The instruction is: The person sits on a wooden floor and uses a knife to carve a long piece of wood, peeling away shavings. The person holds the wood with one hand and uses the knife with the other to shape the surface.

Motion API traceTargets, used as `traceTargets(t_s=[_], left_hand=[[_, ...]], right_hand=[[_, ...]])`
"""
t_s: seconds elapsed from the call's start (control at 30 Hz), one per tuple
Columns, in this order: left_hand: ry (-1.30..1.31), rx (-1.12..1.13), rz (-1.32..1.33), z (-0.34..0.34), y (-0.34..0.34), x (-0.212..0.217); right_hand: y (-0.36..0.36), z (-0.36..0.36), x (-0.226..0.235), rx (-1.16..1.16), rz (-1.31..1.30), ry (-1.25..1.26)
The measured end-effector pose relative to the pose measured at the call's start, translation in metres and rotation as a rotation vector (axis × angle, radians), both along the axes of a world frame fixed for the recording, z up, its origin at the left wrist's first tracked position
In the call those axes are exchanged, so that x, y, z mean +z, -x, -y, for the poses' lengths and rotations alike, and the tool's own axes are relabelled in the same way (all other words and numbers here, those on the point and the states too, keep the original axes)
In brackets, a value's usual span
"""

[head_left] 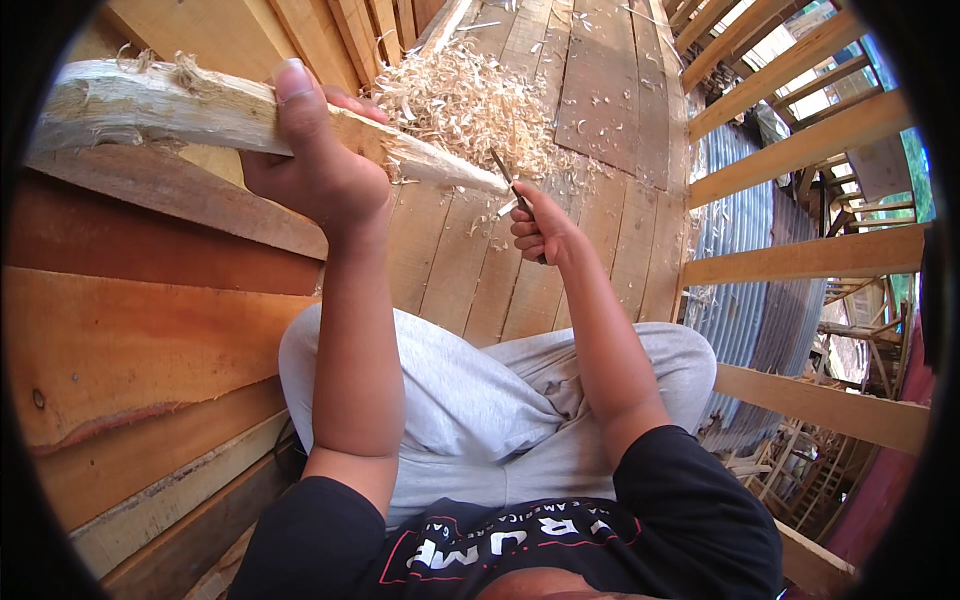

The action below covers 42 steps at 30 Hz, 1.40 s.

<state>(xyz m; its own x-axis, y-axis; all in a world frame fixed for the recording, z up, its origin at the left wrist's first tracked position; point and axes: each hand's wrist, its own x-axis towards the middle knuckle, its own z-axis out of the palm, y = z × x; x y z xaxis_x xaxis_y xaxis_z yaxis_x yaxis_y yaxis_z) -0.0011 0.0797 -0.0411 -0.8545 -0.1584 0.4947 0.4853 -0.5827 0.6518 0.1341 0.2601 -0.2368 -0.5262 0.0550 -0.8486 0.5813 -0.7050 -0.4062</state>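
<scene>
Left grip (325,170) wraps pale wood (200,112); right grip (543,222) clenches knife (502,167).

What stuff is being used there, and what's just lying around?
In use:
pale wooden stick, in the left hand
slim dark knife, in the right hand

Just lying around:
curly wood shavings, on the plank floor
corrugated metal sheets, beyond the wooden railing

We count one bare left hand (325,165) and one bare right hand (541,226); one long, pale, rough-stripped wooden pole (210,108); one slim, dark knife (504,172); one heap of curled, cream wood shavings (462,105) by the left edge of the brown plank floor (625,255); and at least four pale wooden rails (800,262) along its right edge.
</scene>
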Motion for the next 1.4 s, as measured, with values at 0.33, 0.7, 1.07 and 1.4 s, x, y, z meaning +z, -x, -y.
traceTargets(t_s=[0.33, 0.7, 1.07, 1.4], left_hand=[[0.034, 0.012, 0.009, 0.002, -0.001, -0.001], [0.041, -0.005, 0.016, -0.001, -0.002, -0.001], [0.037, -0.001, 0.021, 0.002, -0.003, 0.001], [0.003, -0.047, 0.005, -0.001, -0.005, 0.001]], right_hand=[[0.008, 0.022, -0.007, 0.203, 0.173, -0.869], [-0.001, -0.005, -0.015, 0.023, 0.008, 0.012], [0.007, 0.015, -0.006, 0.158, 0.122, -0.822], [0.001, -0.008, -0.015, -0.089, -0.020, 0.082]])
